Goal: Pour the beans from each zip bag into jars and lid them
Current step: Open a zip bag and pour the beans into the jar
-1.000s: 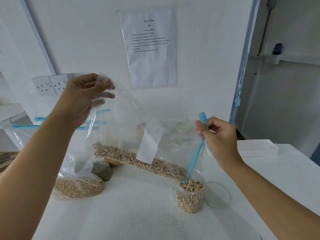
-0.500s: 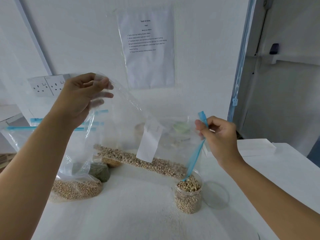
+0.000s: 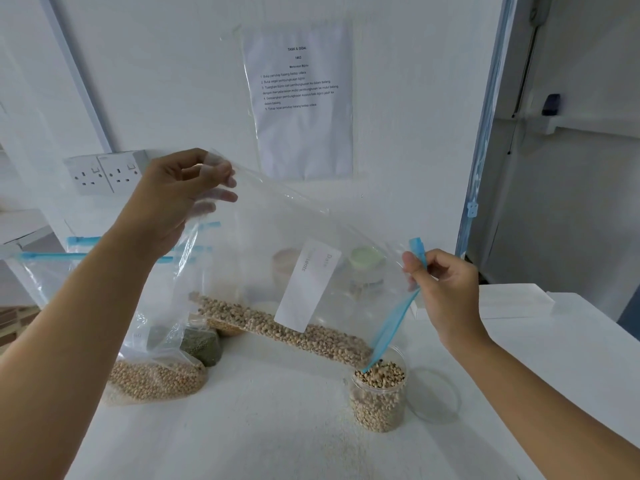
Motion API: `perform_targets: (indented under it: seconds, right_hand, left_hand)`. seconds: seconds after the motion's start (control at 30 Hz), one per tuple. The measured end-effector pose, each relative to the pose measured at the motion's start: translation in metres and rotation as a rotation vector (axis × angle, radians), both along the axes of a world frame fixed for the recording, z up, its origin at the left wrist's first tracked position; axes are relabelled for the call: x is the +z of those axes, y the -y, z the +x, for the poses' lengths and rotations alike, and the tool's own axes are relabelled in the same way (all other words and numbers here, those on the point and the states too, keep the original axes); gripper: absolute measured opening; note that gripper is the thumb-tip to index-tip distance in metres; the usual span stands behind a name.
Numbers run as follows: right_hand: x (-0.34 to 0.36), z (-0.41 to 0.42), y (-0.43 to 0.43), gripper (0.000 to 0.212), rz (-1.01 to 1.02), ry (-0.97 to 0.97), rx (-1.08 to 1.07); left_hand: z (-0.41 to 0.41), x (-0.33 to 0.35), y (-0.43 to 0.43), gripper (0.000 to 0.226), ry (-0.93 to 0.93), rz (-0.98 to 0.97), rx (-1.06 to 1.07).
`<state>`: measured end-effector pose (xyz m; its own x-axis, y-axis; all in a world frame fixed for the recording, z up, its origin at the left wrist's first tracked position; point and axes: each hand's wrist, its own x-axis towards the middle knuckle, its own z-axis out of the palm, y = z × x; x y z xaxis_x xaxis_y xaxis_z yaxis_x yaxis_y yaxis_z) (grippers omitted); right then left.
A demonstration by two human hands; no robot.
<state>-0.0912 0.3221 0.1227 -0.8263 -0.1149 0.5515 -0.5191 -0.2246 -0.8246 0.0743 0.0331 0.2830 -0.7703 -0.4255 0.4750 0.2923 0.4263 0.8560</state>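
A clear zip bag (image 3: 277, 244) with a blue zip strip hangs tilted, its mouth down over a clear plastic jar (image 3: 378, 400). My left hand (image 3: 180, 195) pinches the bag's raised bottom corner. My right hand (image 3: 446, 289) pinches the blue zip end beside the jar. Speckled beans (image 3: 277, 327) lie along the bag's lower edge and reach the mouth. The jar is nearly full of the same beans. A clear round lid (image 3: 434, 393) lies flat on the table just right of the jar.
Other zip bags stand at the left: one with pale beans (image 3: 152, 379), one with green beans (image 3: 201, 344). Two more jars (image 3: 367, 268) show blurred behind the held bag. A white box (image 3: 512, 299) lies at the right. The white table (image 3: 259, 445) carries scattered grains.
The bag and both hands have hardly moved. The beans sit slightly closer to the bag's mouth over the jar.
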Motion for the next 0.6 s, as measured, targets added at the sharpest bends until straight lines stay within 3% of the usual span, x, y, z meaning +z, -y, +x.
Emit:
perform_targets:
  seconds: [0.6]
  right_hand:
    - [0.0007, -0.003, 0.0013, 0.041, -0.007, -0.032, -0.018]
  left_hand:
    - [-0.0045, 0.0029, 0.0002, 0.012, 0.004, -0.001, -0.001]
